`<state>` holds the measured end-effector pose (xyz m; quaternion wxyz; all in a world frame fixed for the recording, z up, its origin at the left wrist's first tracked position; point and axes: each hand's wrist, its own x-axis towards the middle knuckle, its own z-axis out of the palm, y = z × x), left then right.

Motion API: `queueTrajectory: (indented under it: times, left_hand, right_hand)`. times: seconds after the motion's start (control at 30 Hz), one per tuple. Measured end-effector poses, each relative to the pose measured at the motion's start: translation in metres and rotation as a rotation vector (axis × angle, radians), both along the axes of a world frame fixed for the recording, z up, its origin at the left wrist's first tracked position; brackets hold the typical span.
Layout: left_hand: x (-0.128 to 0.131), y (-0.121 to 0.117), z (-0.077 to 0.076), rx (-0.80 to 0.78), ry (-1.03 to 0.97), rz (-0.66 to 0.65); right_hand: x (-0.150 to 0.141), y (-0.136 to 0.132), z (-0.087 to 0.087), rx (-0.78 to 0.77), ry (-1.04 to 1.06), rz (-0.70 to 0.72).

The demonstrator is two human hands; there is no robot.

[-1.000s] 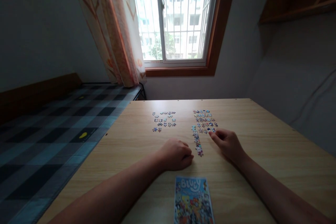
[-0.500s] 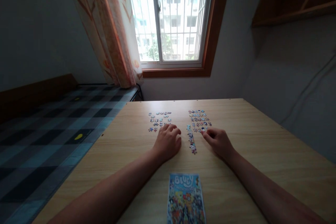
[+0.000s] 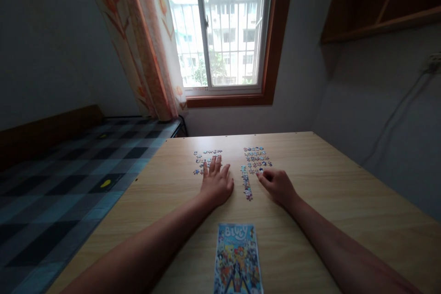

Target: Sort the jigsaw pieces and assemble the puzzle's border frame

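My left hand [image 3: 216, 182] lies flat on the wooden table [image 3: 327, 183], fingers stretched out over the near edge of a left group of loose puzzle pieces [image 3: 203, 156]. My right hand [image 3: 277, 184] rests curled, its thumb and forefinger pinched at the near corner of a right group of puzzle pieces [image 3: 257, 158]; what they pinch is too small to name. Between the hands runs a joined strip of puzzle pieces [image 3: 245, 183]. A colourful picture card [image 3: 237, 257] lies close to me.
A bed with a blue checked cover [image 3: 69, 179] adjoins the table's left side. Behind the table are a window [image 3: 223, 27] with a patterned curtain [image 3: 144, 41], and a wooden shelf [image 3: 379, 4] at the upper right.
My left hand has opened from a fist and slid forward to the left group of pieces. The right hand stays pinched by the right group. The view has tilted slightly.
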<state>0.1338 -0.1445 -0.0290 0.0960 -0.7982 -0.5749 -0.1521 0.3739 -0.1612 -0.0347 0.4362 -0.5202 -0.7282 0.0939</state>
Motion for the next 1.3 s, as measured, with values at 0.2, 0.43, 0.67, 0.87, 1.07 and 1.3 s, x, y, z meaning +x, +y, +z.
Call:
queueTrajectory:
  times: [0.2, 0.43, 0.67, 0.87, 1.07, 1.3]
  left_hand:
    - [0.012, 0.032, 0.005, -0.079, 0.005, 0.162]
    - [0.018, 0.065, 0.005, -0.037, -0.021, 0.277]
    - [0.022, 0.085, 0.004, -0.018, -0.026, 0.351]
    - [0.022, 0.089, 0.005, -0.018, -0.027, 0.278]
    - [0.022, 0.078, 0.011, 0.088, 0.0, 0.06]
    - [0.021, 0.049, 0.017, 0.202, 0.015, -0.106]
  right_hand:
    - [0.001, 0.0, -0.002, 0.007, -0.027, -0.011]
    - [-0.001, 0.0, -0.001, 0.016, -0.067, -0.041]
    - [-0.001, 0.002, -0.001, 0.002, -0.075, -0.059]
    - [0.0, 0.005, 0.0, -0.006, -0.074, -0.082]
    - [0.0, 0.007, 0.001, -0.017, -0.072, -0.108]
    - [-0.001, 0.004, -0.001, 0.039, -0.15, -0.108]
